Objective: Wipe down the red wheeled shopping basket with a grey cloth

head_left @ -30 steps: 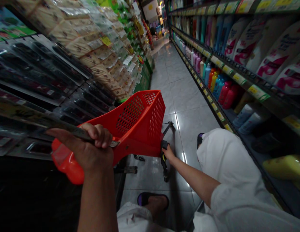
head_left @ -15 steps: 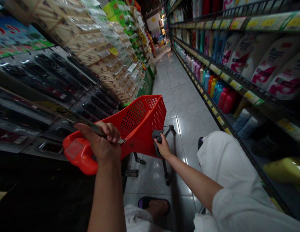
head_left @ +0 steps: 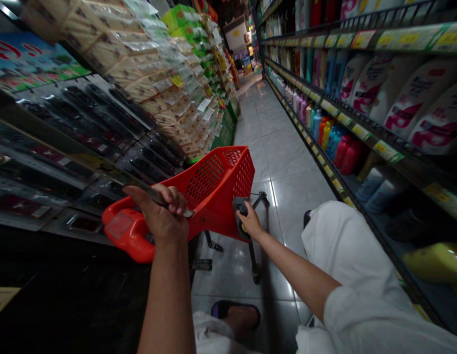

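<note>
My left hand [head_left: 165, 216] is closed, palm towards me, around a long flat strip [head_left: 92, 162]. The strip runs from the upper left edge through the fingers and ends in a shiny tip near the cart's side. Beyond the hand stands a small red plastic shopping cart [head_left: 217, 211] with a perforated basket and dark legs. My right hand [head_left: 251, 221] closes on a dark grey rounded object [head_left: 240, 205] with a yellow spot, against the cart's lower right side. Its exact kind is unclear, and my fingers partly cover it.
Shelves of bottles [head_left: 348, 152] line the right side. Stacked packages [head_left: 151, 64] and hanging packaged goods [head_left: 96, 103] stand on the left. The grey tiled floor [head_left: 287, 147] runs down the aisle. A foot in a dark slipper [head_left: 236, 314] and my white-clothed knee [head_left: 339, 246] are near.
Both hands and the cart appear slightly further right in view, along with the shelves on the left. Both grips stay the same. A yellow spot on the grey object shows more clearly.
</note>
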Motion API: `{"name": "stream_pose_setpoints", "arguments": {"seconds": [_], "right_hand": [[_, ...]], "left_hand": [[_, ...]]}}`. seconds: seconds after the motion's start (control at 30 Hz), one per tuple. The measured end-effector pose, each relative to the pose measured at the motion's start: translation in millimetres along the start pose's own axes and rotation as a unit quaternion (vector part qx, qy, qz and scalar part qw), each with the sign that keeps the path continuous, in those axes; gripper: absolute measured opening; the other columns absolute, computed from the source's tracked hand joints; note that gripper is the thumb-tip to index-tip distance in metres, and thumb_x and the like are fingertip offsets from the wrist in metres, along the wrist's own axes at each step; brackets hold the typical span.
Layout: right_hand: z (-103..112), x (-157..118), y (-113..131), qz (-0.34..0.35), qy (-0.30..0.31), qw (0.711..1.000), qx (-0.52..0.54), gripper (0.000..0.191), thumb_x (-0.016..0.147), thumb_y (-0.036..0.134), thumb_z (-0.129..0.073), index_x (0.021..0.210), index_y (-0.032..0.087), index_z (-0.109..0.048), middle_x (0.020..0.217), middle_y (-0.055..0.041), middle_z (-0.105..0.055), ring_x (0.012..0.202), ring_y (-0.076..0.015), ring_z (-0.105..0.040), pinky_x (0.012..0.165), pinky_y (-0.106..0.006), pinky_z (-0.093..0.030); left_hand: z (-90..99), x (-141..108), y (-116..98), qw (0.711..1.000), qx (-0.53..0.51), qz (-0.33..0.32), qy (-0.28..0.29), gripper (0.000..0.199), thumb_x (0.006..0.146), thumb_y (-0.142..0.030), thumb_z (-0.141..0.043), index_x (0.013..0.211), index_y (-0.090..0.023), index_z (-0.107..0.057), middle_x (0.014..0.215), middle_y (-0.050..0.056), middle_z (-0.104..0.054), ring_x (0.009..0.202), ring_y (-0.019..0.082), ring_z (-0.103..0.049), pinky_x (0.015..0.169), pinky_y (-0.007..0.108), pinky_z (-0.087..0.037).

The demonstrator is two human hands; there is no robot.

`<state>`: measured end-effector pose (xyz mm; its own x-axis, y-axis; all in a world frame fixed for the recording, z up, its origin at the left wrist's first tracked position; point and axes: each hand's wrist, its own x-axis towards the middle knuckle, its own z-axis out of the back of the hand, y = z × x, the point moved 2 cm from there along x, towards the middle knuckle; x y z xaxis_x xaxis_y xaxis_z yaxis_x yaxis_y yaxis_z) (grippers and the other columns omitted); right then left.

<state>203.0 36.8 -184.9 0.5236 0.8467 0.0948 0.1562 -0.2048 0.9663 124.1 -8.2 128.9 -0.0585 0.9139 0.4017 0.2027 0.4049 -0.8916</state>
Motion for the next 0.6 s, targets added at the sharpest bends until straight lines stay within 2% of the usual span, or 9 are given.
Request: {"name": "stream_pose_setpoints", "arguments": {"seconds": [0.13,0.23,0.3,0.37,0.43,0.5,0.6], "right_hand": [[28.2,-39.6,-46.3,-0.122,0.026,0.991,-0.04,0.032,0.066,0.02,-0.062,0.098,0.021,-0.063,0.093,-0.002,-0.07,0.093,-0.0215,-0.064,0.092,-0.038,-0.051],[36.0,-64.9,-67.8,-0.169,0.034,0.984,-0.044,0.03,0.061,0.014,-0.059,0.09,0.02,-0.061,0.08,-0.0008,-0.068,0.081,-0.0215,-0.064,0.083,-0.037,-0.052],[26.4,-70.7,-66.2,-0.175,0.025,0.983,-0.041,0.033,0.063,0.015,-0.058,0.096,0.019,-0.061,0.086,-0.0025,-0.068,0.085,-0.0219,-0.065,0.085,-0.037,-0.052],[8.5,-68.8,-53.5,-0.162,-0.004,0.986,-0.027,0.039,0.068,0.019,-0.058,0.107,0.02,-0.06,0.1,-0.0055,-0.069,0.098,-0.0226,-0.064,0.092,-0.038,-0.049],[-11.1,-64.2,-36.2,-0.122,-0.035,0.992,0.0,0.046,0.072,0.025,-0.061,0.117,0.021,-0.058,0.114,-0.0074,-0.067,0.111,-0.023,-0.061,0.101,-0.039,-0.045],[-25.4,-61.9,-23.3,-0.071,-0.036,0.996,0.028,0.051,0.074,0.028,-0.064,0.123,0.022,-0.056,0.123,-0.008,-0.064,0.119,-0.0229,-0.057,0.107,-0.039,-0.041],[-24.6,-67.1,-28.2,-0.065,-0.033,0.996,0.044,0.052,0.074,0.03,-0.066,0.125,0.023,-0.056,0.125,-0.0071,-0.063,0.12,-0.022,-0.057,0.108,-0.037,-0.042]], "left_hand": [[-1.4,2.1,1.5,1.0,-0.002,-0.005,-0.003,0.069,0.085,-0.076,-0.045,0.046,-0.019,-0.039,0.039,-0.006,-0.027,0.032,0.005,-0.024,0.035,0.022,-0.014],[-2.7,5.5,4.0,1.0,-0.002,-0.006,-0.004,0.069,0.085,-0.076,-0.045,0.046,-0.019,-0.038,0.039,-0.006,-0.026,0.032,0.005,-0.024,0.034,0.021,-0.013],[-3.6,8.2,5.8,1.0,0.0,-0.006,-0.004,0.069,0.083,-0.077,-0.046,0.046,-0.019,-0.038,0.039,-0.006,-0.026,0.031,0.005,-0.025,0.033,0.022,-0.014],[-4.3,10.7,7.4,1.0,0.002,-0.006,-0.004,0.069,0.082,-0.078,-0.048,0.046,-0.02,-0.039,0.039,-0.006,-0.026,0.032,0.005,-0.025,0.033,0.022,-0.014],[-4.7,12.9,8.8,1.0,0.003,-0.005,-0.004,0.069,0.081,-0.079,-0.048,0.046,-0.02,-0.04,0.039,-0.006,-0.026,0.032,0.005,-0.026,0.033,0.022,-0.014],[-4.4,14.6,9.9,1.0,0.003,-0.005,-0.007,0.069,0.082,-0.079,-0.046,0.046,-0.02,-0.039,0.04,-0.006,-0.026,0.032,0.005,-0.026,0.033,0.022,-0.014],[-2.8,15.9,10.6,1.0,0.009,-0.011,-0.01,0.069,0.083,-0.079,-0.044,0.046,-0.02,-0.037,0.04,-0.006,-0.025,0.032,0.005,-0.024,0.034,0.023,-0.014]]}}
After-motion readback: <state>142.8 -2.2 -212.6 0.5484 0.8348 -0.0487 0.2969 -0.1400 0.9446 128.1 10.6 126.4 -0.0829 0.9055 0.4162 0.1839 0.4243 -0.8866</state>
